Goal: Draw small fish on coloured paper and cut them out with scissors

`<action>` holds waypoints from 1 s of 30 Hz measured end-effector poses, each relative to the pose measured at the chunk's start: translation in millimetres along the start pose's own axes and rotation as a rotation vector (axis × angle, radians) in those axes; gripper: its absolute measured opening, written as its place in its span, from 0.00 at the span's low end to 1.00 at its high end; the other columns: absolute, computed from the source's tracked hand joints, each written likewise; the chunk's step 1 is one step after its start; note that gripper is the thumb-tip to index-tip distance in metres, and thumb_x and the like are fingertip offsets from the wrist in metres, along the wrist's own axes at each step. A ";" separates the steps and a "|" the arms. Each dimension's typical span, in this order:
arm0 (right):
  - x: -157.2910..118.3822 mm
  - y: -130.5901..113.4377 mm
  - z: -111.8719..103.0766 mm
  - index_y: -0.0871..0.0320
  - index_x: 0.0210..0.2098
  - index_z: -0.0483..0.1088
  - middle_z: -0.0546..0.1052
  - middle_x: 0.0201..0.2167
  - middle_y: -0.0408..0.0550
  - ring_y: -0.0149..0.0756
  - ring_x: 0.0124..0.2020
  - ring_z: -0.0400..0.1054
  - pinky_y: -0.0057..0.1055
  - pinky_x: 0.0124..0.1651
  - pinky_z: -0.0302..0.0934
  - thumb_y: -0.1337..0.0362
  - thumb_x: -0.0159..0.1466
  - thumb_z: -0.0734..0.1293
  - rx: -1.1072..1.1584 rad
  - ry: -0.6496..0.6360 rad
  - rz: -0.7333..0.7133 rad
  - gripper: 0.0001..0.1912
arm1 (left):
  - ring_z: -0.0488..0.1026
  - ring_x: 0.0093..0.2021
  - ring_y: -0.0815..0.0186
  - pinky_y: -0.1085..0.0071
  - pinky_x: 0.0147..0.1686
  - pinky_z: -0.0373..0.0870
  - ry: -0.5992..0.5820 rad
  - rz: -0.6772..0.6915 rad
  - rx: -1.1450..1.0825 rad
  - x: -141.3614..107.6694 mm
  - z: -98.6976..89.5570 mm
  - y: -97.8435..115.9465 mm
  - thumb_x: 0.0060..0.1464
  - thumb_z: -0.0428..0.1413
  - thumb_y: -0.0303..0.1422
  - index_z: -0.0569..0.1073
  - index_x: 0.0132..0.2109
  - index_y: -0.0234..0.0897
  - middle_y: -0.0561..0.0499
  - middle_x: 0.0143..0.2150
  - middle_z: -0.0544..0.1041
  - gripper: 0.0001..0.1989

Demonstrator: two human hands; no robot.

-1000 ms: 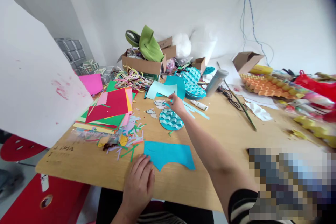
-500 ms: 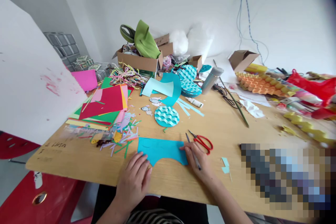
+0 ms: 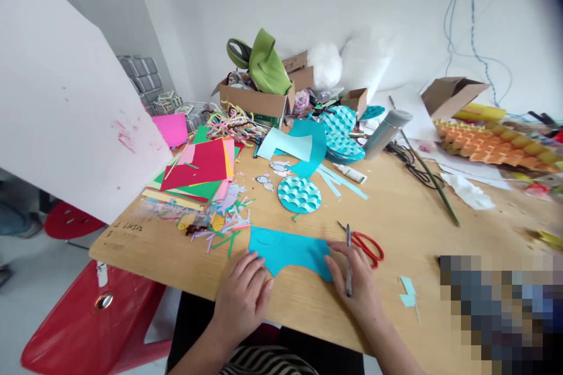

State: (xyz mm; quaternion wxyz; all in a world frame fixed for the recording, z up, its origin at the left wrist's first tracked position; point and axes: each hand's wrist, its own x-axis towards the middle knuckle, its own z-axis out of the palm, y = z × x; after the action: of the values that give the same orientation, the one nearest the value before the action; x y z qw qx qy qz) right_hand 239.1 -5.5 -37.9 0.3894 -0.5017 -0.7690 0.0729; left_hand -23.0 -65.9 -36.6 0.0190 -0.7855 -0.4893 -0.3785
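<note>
A blue sheet of paper (image 3: 292,252) with a curved cut-out along its near edge lies flat on the table. My left hand (image 3: 246,290) rests on its lower left corner, fingers stretched out. At the right edge, the fingers of my right hand (image 3: 358,275) touch the sheet while a pen (image 3: 349,258) stays gripped in that hand. Red-handled scissors (image 3: 368,248) lie just beyond my right hand. A round blue disc with pale scalloped strips (image 3: 299,194) lies behind the sheet, near two paper fish cut-outs (image 3: 272,174).
Coloured paper sheets (image 3: 197,164) and paper scraps (image 3: 231,217) are piled at left. Behind are a cardboard box (image 3: 255,99), a grey bottle (image 3: 387,132), a glue bottle (image 3: 350,173) and a long green stick (image 3: 433,179). A red stool (image 3: 88,322) stands at lower left.
The view has turned left, so everything appears further right. The pen has swung more upright in my right hand, and those fingers have shifted slightly at the sheet's right edge.
</note>
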 end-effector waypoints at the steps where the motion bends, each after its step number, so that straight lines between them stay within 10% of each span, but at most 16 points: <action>1: 0.4 0.3 1.4 0.54 0.46 0.66 0.76 0.45 0.54 0.47 0.47 0.71 0.46 0.47 0.69 0.61 0.65 0.66 -0.007 -0.017 -0.019 0.10 | 0.72 0.52 0.56 0.55 0.55 0.70 -0.004 -0.002 0.000 0.1 0.0 0.0 0.61 0.51 0.26 0.74 0.43 0.36 0.46 0.45 0.78 0.08; 15: -2.1 8.4 9.3 0.54 0.50 0.64 0.74 0.52 0.58 0.55 0.52 0.67 0.54 0.50 0.66 0.52 0.60 0.71 -0.123 -0.122 -0.057 0.24 | 0.74 0.49 0.57 0.54 0.54 0.71 -0.015 -0.004 0.018 0.0 1.3 0.0 0.61 0.51 0.27 0.74 0.41 0.37 0.46 0.44 0.78 0.07; 30: -1.8 0.1 2.3 0.56 0.46 0.64 0.75 0.35 0.50 0.41 0.36 0.72 0.38 0.38 0.69 0.61 0.67 0.62 -0.018 -0.001 0.057 0.09 | 0.74 0.48 0.58 0.54 0.55 0.71 0.001 0.019 0.023 0.0 2.1 0.0 0.61 0.51 0.26 0.74 0.41 0.35 0.45 0.44 0.78 0.07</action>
State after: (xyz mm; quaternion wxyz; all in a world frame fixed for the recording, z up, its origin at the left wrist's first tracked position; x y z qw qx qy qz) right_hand 238.0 -6.3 -40.5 0.3821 -0.5271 -0.7551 0.0773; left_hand -21.8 -65.1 -38.1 0.0317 -0.7897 -0.4858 -0.3732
